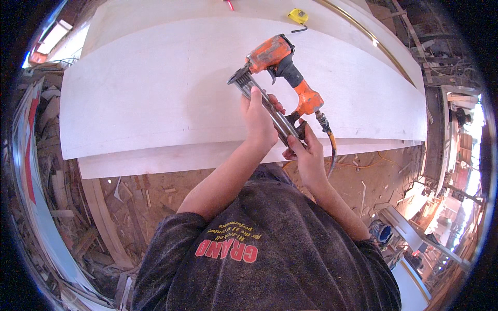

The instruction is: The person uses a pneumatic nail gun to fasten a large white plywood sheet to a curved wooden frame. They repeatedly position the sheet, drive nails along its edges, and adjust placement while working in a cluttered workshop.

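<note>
An orange and black pneumatic nail gun (271,53) is held over the pale board, its nose pointing left. My left hand (258,120) is closed around the long metal magazine (278,118), with the thumb lying along it near the nose. Further back, my right hand (307,153) grips the rear end of the magazine, below the handle (308,98). No finger is on the trigger. From the handle's base an air hose (332,144) hangs down past my right wrist. Whether nails sit inside the magazine is hidden.
Large pale boards (140,103) lie stacked before me. On them are a yellow tape measure (298,16), a red pen-like item (230,5) and a long brass-coloured strip (374,40). Wood scraps (65,192) litter the floor at left. A blue bucket (381,231) stands at lower right.
</note>
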A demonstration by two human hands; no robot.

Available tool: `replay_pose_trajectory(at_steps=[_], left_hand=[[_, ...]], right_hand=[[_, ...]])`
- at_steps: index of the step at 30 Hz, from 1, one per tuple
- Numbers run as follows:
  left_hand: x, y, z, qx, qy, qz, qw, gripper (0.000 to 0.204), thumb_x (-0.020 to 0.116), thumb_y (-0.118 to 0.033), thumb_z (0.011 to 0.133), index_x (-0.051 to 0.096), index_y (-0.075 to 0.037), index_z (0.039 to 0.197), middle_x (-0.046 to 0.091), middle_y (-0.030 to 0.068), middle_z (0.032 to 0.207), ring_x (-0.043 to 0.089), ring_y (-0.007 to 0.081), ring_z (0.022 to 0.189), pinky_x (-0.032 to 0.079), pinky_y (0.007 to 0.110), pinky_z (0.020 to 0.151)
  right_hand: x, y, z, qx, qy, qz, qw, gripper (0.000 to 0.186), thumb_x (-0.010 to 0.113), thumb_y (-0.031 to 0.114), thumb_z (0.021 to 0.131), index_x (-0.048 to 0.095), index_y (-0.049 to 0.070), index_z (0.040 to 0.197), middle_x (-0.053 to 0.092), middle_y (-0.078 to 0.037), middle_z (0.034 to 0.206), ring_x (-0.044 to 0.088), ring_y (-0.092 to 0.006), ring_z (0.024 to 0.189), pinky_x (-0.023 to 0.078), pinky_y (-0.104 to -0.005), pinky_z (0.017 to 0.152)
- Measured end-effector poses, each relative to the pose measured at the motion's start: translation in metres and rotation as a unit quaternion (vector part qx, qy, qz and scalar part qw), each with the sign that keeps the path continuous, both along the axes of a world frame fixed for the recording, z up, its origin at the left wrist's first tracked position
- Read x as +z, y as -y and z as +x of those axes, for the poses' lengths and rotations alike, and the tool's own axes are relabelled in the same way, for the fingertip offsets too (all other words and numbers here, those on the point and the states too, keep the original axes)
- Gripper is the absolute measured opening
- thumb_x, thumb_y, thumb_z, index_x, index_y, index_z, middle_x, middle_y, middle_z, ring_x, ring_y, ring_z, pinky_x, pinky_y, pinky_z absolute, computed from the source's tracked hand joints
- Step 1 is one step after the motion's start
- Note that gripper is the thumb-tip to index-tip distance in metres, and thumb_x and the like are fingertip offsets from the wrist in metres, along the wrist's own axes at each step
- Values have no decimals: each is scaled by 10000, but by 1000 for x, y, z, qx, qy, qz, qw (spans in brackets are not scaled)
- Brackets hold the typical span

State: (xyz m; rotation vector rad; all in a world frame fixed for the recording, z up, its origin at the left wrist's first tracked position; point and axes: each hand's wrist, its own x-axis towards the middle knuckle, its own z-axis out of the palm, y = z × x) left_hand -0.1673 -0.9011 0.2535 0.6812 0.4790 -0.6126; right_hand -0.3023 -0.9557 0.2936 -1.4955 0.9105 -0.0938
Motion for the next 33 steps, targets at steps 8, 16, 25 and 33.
replay_pose_trajectory(at_steps=[8,16,25,33], left_hand=[[-19,8,13,-25,-23,26,999,390,517,-498,1061,504,-109,1041,569,71,809,579,237,653,521,436,645],[-89,53,88,-18,49,12,999,525,424,-458,1114,507,-41,1420,567,140,1353,586,335,1208,504,548,1049],[-84,28,147,-160,321,82,930,503,490,-352,1063,509,6,1416,594,152,1352,538,295,1307,465,512,1095],[-4,-41,-11,-139,452,254,844,512,465,-326,1067,562,35,1416,636,163,1263,628,235,1083,483,363,887]], right_hand=[[-19,10,-12,28,-31,13,999,621,621,155,1019,382,-22,1565,666,-113,1122,675,-145,734,561,-275,659],[-11,35,-40,55,-29,-287,956,535,727,152,928,575,25,1424,615,-216,1222,702,-250,867,586,-360,805],[-38,14,-153,-86,-101,-326,936,367,738,126,911,693,45,1266,636,-179,1183,707,-315,993,590,-397,835],[-82,4,-232,-119,-133,-323,929,229,646,247,957,729,93,1105,683,-155,1058,681,-411,977,557,-491,843]])
